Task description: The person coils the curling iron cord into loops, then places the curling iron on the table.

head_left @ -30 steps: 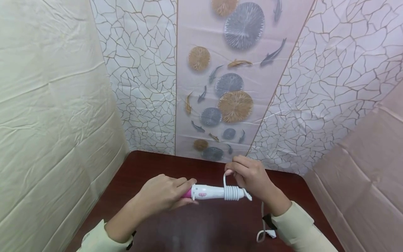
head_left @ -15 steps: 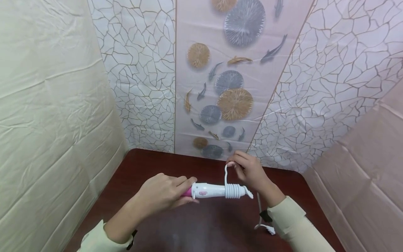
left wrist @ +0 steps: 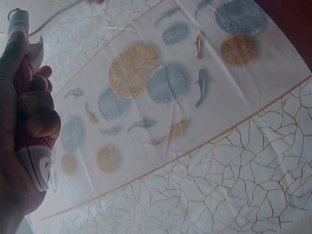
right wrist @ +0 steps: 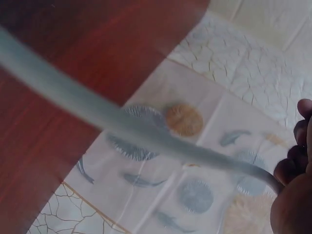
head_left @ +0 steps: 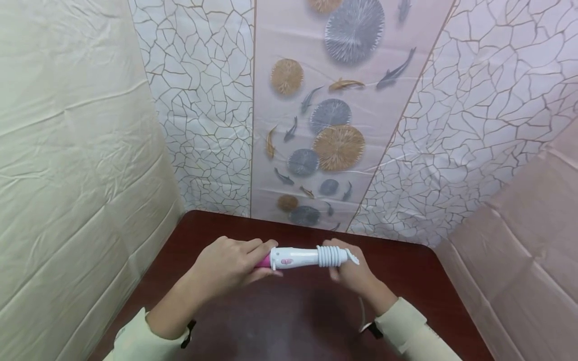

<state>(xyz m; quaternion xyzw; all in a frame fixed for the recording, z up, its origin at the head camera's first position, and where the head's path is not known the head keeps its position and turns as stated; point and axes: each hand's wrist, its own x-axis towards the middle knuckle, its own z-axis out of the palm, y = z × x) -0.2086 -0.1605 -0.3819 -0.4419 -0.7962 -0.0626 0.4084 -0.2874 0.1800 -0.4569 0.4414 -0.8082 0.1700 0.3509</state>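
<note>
In the head view my left hand (head_left: 221, 263) grips the pink end of a hair styling iron (head_left: 298, 257), held level above the table. The iron's white handle, with a small pink switch, points right. Its white cord (head_left: 329, 256) is wound in several turns round the handle's end. My right hand (head_left: 356, 275) is behind that end, its fingers partly hidden by the coils. In the right wrist view the cord (right wrist: 170, 146) runs into the curled fingers of the right hand (right wrist: 295, 200). The left wrist view shows the left fingers (left wrist: 41, 119) wrapped round the iron (left wrist: 35, 165).
Beneath the hands is a dark red-brown table (head_left: 271, 321). A patterned cloth (head_left: 207, 125) with printed fish and discs hangs behind it, and plain cream sheets (head_left: 81, 200) flank both sides. Loose cord (head_left: 363, 311) hangs by the right wrist.
My right hand has gone from above the handle, pulling the cord up, down to behind it. The iron has risen slightly in view. The plug on the loose cord has gone out of sight.
</note>
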